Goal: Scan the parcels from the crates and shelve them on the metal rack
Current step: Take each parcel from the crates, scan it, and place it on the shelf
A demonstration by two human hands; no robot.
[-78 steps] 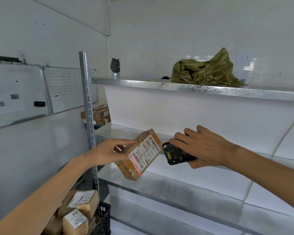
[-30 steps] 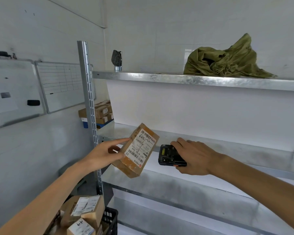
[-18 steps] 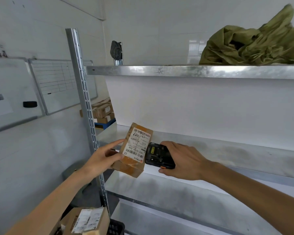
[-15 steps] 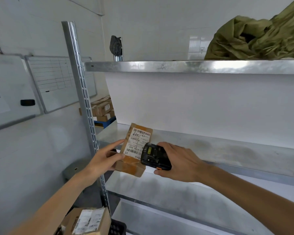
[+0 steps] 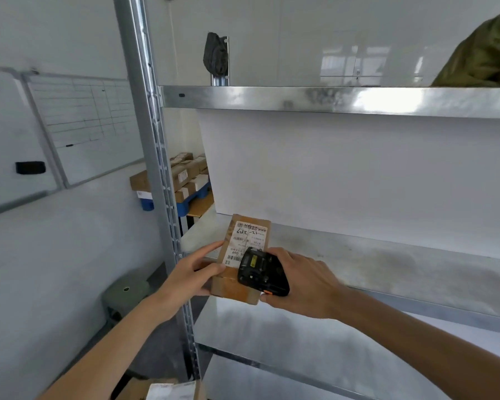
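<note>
A small brown cardboard parcel (image 5: 243, 243) with a white shipping label faces me at the front left corner of the middle shelf (image 5: 387, 255) of the metal rack. My left hand (image 5: 195, 274) grips its left side, thumb on the front. My right hand (image 5: 303, 284) holds a black handheld scanner (image 5: 261, 272) right in front of the parcel's lower right, covering part of the label. Whether the parcel rests on the shelf or hangs just before its edge I cannot tell.
The rack's upright post (image 5: 156, 180) stands just left of the parcel. An olive cloth bag (image 5: 482, 56) lies on the top shelf (image 5: 329, 101). Stacked cartons (image 5: 185, 177) sit behind the rack. More parcels (image 5: 162, 391) lie at the bottom edge; whiteboards (image 5: 81, 122) hang left.
My view has moved closer to the rack and up. Both hands carried the parcel and scanner forward to the middle shelf's front left corner; the parcel turned upright, the scanner closed in over its label.
</note>
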